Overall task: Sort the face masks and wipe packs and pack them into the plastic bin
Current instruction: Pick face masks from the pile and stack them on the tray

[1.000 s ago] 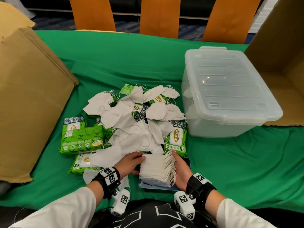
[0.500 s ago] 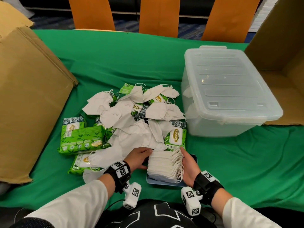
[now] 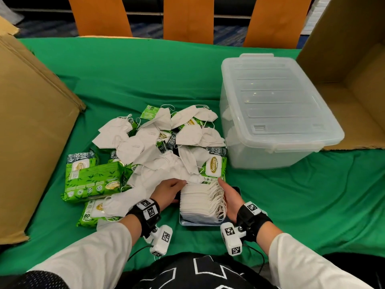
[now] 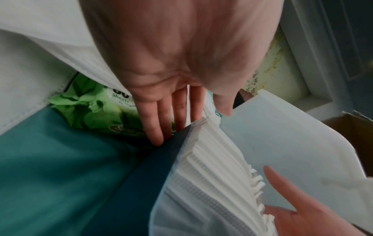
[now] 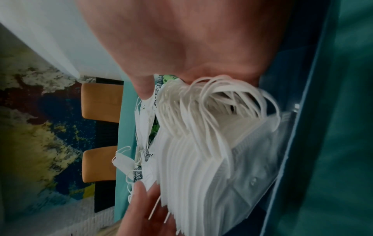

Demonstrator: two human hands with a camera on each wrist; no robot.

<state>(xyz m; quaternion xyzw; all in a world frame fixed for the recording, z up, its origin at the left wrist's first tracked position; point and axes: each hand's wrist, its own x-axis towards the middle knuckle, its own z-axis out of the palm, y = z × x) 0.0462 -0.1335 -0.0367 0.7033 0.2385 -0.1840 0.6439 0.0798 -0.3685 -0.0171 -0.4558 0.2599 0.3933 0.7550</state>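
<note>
Head view: a neat stack of face masks (image 3: 201,202) is seen standing on a dark tray (image 3: 235,189) at the near edge of the green-covered table (image 3: 145,76), flanked by both hands. The left hand (image 3: 168,191) is laid against the stack's left side with fingers fairly straight, and the right hand (image 3: 230,198) is set flat against the ear-loop side; nothing is curled round. Beyond the stack, a mixed heap of loose masks (image 3: 166,155) and green wipe packs (image 3: 92,178) remains unsorted. The plastic bin (image 3: 268,109) stands to the right, well apart from the hands, with its lid on; whether anything lies inside cannot be told through its cloudy walls. Cardboard boxes (image 3: 31,132) stand at both sides.

Left wrist view: the left hand (image 4: 171,71) is shown extended, straight fingertips (image 4: 156,137) reaching down beside the stack (image 4: 212,167), next to a wipe pack (image 4: 90,115). The right hand's fingers (image 4: 286,191) are seen on the far side of the stack, also straight.

Right wrist view: the right hand (image 5: 191,39) is pressed against the bundled ear loops (image 5: 212,103), with the left hand's fingers (image 5: 141,201) at the stack's opposite side.

By this evidence, only part of the mask sorting is judged done; the wipe packs are ungathered, the bin is unopened, and no packing is visible.
</note>
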